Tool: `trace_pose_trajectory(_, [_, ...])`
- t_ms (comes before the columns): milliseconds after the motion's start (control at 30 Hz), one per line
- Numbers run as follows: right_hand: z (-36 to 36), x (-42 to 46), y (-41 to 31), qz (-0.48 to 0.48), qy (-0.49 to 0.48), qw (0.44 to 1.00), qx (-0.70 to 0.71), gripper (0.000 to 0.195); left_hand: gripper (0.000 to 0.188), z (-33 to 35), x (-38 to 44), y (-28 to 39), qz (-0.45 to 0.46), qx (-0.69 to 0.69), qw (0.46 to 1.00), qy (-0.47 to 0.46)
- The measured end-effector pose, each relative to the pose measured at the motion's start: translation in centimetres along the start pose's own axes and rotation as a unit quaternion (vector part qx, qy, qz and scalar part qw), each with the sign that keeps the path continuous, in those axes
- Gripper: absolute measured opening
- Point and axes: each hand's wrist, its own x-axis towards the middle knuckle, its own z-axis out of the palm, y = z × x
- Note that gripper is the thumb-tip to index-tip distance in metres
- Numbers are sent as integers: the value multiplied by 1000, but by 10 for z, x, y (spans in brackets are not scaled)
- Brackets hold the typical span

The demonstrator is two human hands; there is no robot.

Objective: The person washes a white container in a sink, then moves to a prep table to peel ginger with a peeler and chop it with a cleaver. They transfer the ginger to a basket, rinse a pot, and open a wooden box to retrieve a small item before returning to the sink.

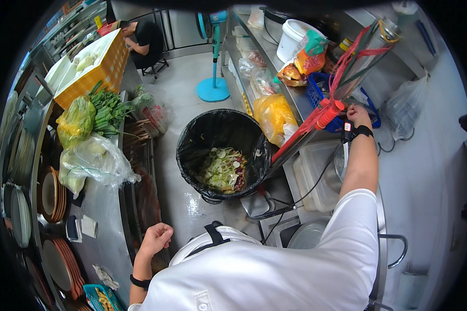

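My left hand (157, 237) hangs beside the steel counter (105, 202) on the left, its fingers curled and nothing visible in them. My right hand (359, 115) reaches to a blue plastic basket (322, 86) on the right-hand steel shelf. Its fingers are bent over the basket's contents, and whether they grip something is hidden. Just left of that hand stands a slanted metal post with red plastic ties (336, 74) and a red sleeve (330, 114). In front of me on the floor is a bin lined with a black bag (186, 155), holding shredded vegetable scraps (223, 167).
On the left counter lie bagged vegetables (95, 159), leafy greens (109, 110) and a foam box (97, 76). Stacked plates (58, 264) line the shelf below. A blue standing fan (214, 87) and a seated person (146, 41) are farther back. Plastic tubs (315, 175) stand at right.
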Motion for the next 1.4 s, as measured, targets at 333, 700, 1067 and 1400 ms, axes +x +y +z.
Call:
trace_pose_trajectory(333, [-41,-35,13,-466,-11,803,-371,26,19,-13,-2,-30,27,8,999,22])
trace_pose_trajectory(700, [74,-401,-29,-668,221,707,76,41,25,-63,-58,-109,-54,39,983,171])
trace_pose_trajectory(1067, [243,-560,93,-467,-421,762,-157,26,73,-196,-159,-314,-344,121,684,632])
trace_pose_trajectory(1400, [339,-776,178,-471,-726,461,-196,27,66,-135,-213,-355,8,-501,623,600])
